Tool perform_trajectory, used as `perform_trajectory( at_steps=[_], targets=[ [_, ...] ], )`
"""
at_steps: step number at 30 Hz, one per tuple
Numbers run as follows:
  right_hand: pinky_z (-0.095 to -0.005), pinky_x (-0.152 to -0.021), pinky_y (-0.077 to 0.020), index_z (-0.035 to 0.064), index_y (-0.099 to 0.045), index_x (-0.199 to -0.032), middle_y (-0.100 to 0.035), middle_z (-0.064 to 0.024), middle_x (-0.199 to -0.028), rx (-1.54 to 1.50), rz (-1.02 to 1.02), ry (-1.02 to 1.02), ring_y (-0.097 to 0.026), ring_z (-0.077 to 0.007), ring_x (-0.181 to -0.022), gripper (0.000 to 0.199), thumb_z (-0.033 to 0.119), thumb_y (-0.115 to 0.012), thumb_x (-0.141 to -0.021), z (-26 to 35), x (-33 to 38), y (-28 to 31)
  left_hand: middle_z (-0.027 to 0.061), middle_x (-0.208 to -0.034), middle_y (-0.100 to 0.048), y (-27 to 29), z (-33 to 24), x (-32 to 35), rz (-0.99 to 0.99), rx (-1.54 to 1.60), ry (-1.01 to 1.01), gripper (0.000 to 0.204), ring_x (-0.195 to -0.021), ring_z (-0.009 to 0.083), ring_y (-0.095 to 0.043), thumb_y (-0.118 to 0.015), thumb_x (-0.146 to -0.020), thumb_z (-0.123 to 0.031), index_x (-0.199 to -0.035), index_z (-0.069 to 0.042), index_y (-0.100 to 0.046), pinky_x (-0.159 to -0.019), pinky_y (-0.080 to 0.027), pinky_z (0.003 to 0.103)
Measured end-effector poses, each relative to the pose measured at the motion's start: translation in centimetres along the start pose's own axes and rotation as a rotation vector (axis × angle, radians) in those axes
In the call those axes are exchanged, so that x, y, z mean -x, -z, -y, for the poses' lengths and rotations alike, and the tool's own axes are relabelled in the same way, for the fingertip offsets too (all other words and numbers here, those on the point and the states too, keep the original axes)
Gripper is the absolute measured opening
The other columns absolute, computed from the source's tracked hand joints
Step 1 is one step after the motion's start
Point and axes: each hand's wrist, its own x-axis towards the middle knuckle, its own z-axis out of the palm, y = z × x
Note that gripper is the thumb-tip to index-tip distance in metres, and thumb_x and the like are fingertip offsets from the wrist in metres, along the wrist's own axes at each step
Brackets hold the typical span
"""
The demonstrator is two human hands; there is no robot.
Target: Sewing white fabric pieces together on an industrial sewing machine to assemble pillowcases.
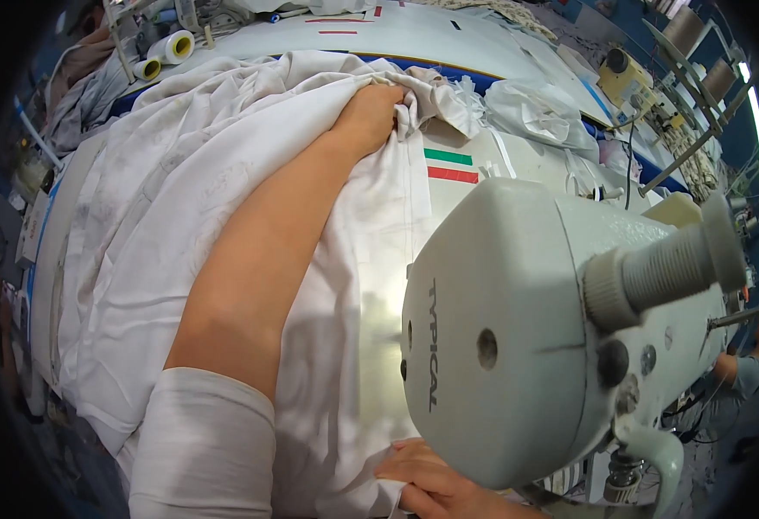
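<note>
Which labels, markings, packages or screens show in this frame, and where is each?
Lettering on sewing machine head: dark, running vertically down its cream left face.
Green tape strip: on the table beyond the machine, by the left hand.
Red tape strip: just below the green one.
No packages or screens can be made out.

A long white table (414,39), edged in blue and marked with red and green tape strips (450,165), is being seen stretching across the room. Spools of thread (165,52) are standing at its far left end. A yellow machine (623,76) is sitting at the far right, and a strip light (756,121) is glowing along the right edge.
</note>
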Motion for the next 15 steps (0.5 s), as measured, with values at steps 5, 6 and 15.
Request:
perform_trajectory(
  at_steps=[5, 6, 15],
  targets=[
    [-0.0411, -0.081, -0.0530, -0.0010, -0.068, -0.095, -0.068, -0.0144, -0.090, 0.043, -0.008, 0.011, -0.067, -0.0308, -0.083, 0.017, 0.003, -0.060, -0.080, 0.2, 1.4, 0.4, 0.0284, -0.122, -0.057, 9.1, -7.6, 7.2, 0.641, -0.244, 0.071, 0.072, -0.116, 0.0395, -0.056, -0.062, -0.086, -0.043, -0.136, 0.003, -0.039, -0.099, -0.043, 0.041],
    [-0.0404, -0.081, -0.0536, -0.0008, -0.068, -0.094, -0.069, -0.0138, -0.089, 0.054, -0.013, 0.007, -0.067, -0.0298, -0.082, 0.017, 0.001, -0.060, -0.078, 0.1, 1.8, 0.3, 0.0284, -0.122, -0.057, 10.1, -6.9, 9.6, 0.651, -0.244, 0.063, 0.072, -0.116, 0.0395, -0.056, -0.062, -0.086, -0.043, -0.136, 0.003, -0.039, -0.099, -0.043, 0.041],
    [-0.0404, -0.082, -0.0556, 0.0013, -0.069, -0.088, -0.064, -0.0104, -0.074, 0.114, -0.080, 0.013, -0.064, -0.0272, -0.070, 0.020, -0.005, -0.060, -0.070, -1.5, 2.2, -0.5, 0.0245, -0.090, -0.066, 12.6, -1.7, 17.6, 0.027, -0.420, 0.084, 0.024, -0.083, 0.0398, -0.065, -0.057, -0.090, -0.018, -0.108, -0.002, -0.058, -0.077, -0.051, 0.048]
  ],
)
